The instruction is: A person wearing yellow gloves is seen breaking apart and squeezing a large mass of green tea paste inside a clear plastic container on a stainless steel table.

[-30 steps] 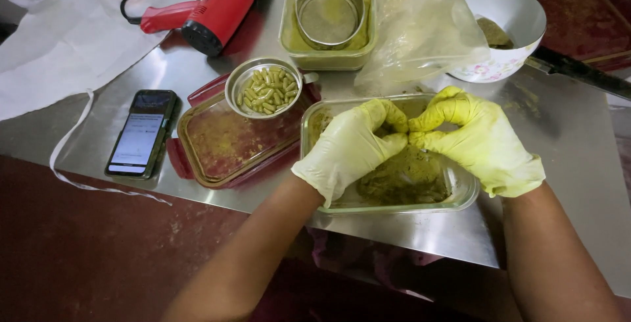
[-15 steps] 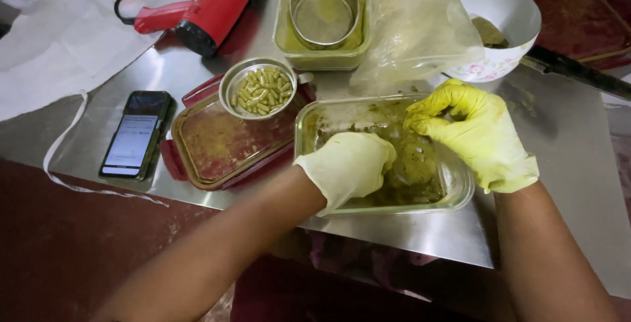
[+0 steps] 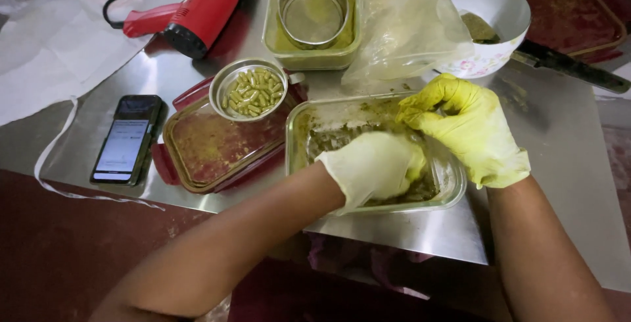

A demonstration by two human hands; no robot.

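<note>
Left hand [image 3: 374, 164]: thin glove, pale yellow-white, fits loosely, wrinkled at knuckles, cuff ends at wrist toward 7 o'clock. Right hand [image 3: 470, 128]: brighter yellow glove, same thin type, creased across back, greenish powder smudges on fingers toward 10 o'clock, cuff bunched at wrist toward 5 o'clock. Both forearms bare, no sleeves, no watch, no jewellery.

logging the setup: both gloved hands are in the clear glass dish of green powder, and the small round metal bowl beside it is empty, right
Not quite: the head view shows the small round metal bowl holding green capsules. Both gloved hands, left and right, are in the clear glass dish.
</note>
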